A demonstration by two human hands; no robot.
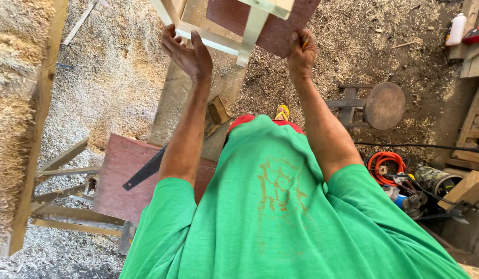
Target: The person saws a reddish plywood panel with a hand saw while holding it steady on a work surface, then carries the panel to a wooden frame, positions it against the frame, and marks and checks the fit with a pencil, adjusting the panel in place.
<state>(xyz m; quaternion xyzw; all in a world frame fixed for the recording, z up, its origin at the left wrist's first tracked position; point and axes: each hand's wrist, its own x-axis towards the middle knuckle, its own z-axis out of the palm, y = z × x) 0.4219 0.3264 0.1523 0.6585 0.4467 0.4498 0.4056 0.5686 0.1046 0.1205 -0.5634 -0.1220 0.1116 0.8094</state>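
Panel work overhead: reddish board (281,31) with pale wooden frame (250,31) sits just ahead of both hands; right hand (301,51) grips its edge with a pencil (305,42), left hand (188,51) open beside the frame.

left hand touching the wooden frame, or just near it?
Cannot tell. In the head view the left hand is open, fingers spread, just below the pale wooden frame; the fingertips reach its lower rail, but neither contact nor a gap shows plainly.
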